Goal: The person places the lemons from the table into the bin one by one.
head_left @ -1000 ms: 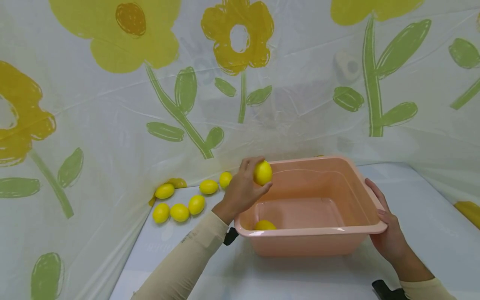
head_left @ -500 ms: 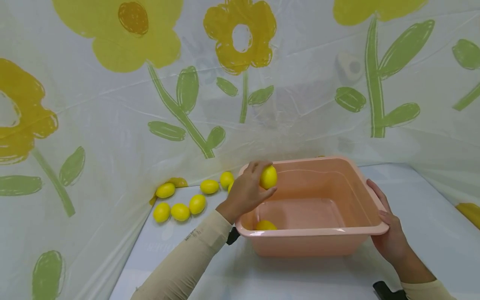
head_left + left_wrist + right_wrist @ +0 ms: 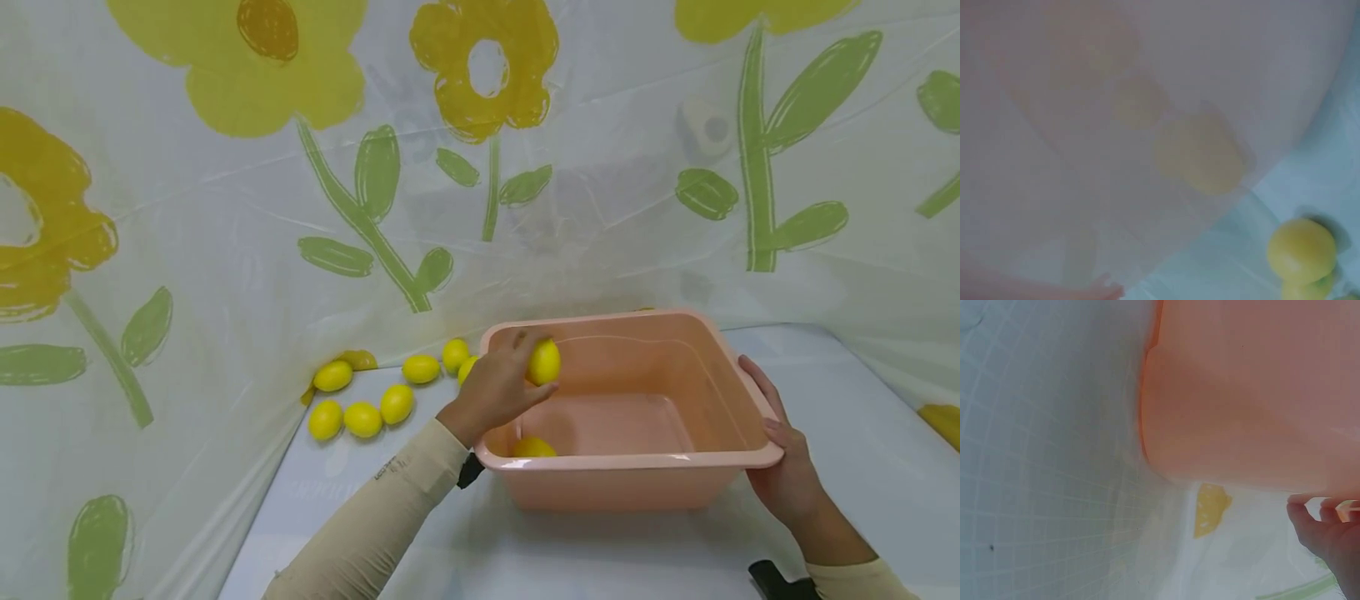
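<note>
Here, the left hand (image 3: pixel 497 388) pinches a raised lemon (image 3: pixel 547 363) at ten o'clock over the pink tub (image 3: pixel 622 461), which the right hand (image 3: pixel 789 468) grips at four. A second lemon (image 3: pixel 534 448) lies inside at eight; loose lemons (image 3: pixel 397 404) sit outside toward nine.

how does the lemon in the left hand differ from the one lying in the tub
The held lemon is gripped by the left hand, while no hand touches the tub lemon. In the head view, the held lemon shows most of its oval shape, while the tub lemon shows only its top above the near rim. Both are yellow.
</note>
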`<act>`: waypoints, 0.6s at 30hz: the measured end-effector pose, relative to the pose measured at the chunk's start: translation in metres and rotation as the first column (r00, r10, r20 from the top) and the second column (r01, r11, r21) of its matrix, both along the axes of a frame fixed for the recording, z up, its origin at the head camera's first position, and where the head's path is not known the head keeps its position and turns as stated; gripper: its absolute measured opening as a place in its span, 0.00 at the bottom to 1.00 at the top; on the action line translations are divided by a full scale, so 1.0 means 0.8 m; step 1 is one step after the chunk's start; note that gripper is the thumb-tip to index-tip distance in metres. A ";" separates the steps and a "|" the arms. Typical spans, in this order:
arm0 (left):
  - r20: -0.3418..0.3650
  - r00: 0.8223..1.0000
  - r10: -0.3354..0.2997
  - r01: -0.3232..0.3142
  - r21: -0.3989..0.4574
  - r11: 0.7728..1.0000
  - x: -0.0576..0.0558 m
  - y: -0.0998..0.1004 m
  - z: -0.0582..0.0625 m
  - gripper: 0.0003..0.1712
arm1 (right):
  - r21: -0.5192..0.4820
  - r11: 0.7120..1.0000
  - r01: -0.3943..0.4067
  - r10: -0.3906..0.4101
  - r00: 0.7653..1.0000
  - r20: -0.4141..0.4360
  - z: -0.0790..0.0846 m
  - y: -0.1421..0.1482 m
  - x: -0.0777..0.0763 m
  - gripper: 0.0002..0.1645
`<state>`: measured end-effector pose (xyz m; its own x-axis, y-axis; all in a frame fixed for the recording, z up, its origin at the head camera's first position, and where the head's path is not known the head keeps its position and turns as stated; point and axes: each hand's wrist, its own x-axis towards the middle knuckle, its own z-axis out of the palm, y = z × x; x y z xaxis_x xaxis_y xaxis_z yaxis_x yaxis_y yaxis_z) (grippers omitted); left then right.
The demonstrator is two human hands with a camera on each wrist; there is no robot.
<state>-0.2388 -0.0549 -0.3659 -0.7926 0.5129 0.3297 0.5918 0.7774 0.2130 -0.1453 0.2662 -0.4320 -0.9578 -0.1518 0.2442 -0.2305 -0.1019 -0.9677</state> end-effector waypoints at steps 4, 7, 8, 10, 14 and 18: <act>0.014 1.000 -0.023 0.023 -0.008 1.000 0.002 -0.001 0.000 0.39 | -0.009 1.000 -0.005 0.005 1.000 0.003 0.001 -0.001 0.001 0.36; 0.014 0.999 -0.037 0.037 -0.022 0.999 0.003 -0.001 0.000 0.38 | -0.017 1.000 -0.007 0.007 1.000 0.003 0.000 -0.002 0.001 0.36; 0.004 0.999 -0.036 0.036 -0.038 0.999 0.002 -0.001 0.000 0.39 | -0.018 1.000 -0.006 0.006 1.000 0.002 0.000 -0.002 0.001 0.36; -0.015 0.999 -0.030 0.029 -0.073 0.997 0.002 0.000 -0.001 0.39 | -0.016 1.000 -0.004 0.004 1.000 -0.003 0.001 -0.002 0.001 0.36; -0.033 0.999 -0.008 0.003 -0.152 0.988 0.000 0.003 -0.002 0.40 | -0.015 1.000 -0.003 0.003 1.000 -0.004 0.000 -0.001 0.001 0.36; -0.019 1.000 0.017 -0.021 -0.210 0.978 0.001 0.004 -0.002 0.40 | -0.008 1.000 -0.001 0.001 1.000 -0.006 0.000 -0.001 0.000 0.37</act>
